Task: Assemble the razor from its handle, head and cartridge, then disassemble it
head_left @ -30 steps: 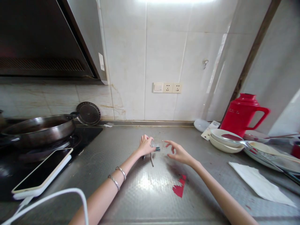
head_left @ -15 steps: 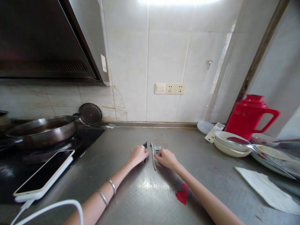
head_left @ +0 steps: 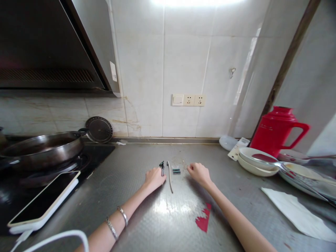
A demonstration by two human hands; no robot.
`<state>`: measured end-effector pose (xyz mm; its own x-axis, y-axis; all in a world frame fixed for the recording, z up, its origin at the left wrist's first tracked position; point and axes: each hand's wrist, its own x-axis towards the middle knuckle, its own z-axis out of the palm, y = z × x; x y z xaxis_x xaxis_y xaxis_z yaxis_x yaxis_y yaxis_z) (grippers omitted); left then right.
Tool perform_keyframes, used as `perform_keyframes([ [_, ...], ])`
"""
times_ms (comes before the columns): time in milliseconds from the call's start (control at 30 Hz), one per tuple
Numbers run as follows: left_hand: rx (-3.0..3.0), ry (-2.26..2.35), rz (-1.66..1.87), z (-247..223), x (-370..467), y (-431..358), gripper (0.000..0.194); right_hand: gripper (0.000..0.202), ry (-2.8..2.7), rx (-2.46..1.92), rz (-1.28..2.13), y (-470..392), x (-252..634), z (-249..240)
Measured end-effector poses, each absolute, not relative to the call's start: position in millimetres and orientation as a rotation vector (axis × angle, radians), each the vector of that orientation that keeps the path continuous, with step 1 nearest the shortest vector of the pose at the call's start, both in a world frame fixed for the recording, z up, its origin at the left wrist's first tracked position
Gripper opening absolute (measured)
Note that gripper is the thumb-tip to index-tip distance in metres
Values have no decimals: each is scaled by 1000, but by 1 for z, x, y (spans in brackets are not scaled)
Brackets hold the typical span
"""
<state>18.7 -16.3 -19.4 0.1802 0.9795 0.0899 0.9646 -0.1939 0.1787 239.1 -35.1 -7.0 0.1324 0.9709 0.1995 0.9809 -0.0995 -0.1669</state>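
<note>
The counter point(head_left: 126, 213) is grey metal with a fine, dimpled texture and a bright patch of glare. On its near part lies a flat red scrap point(head_left: 203, 221) with a ragged edge; at the right are glossy bowls point(head_left: 258, 169) and a smooth white sheet point(head_left: 296, 211), at the left a round metal pan point(head_left: 44, 152).

The small dark tool point(head_left: 162, 168) has a narrow handle and a wider head with a hint of green. The stick point(head_left: 170, 177) is pale, slender and slightly bent, and the teal piece point(head_left: 176, 171) is short and striped.

The left hand point(head_left: 154, 177) pinches the tool's handle in curled fingers, its head showing beyond them on the far side. The stick lies just right of them, the teal piece between stick and right hand point(head_left: 200, 173), whose fingers curl inward; whether they grip anything I cannot tell
</note>
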Motion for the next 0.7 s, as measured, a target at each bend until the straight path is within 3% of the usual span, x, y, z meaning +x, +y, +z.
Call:
perform_keyframes([
  [367,2129,2184,459,-14,-43,29,39,40,-1830,-2291,-124,-18,302,-30],
  [700,2177,2276,350,-20,-57,33,35,38,-1841,-2293,-82,-15,302,-30],
])
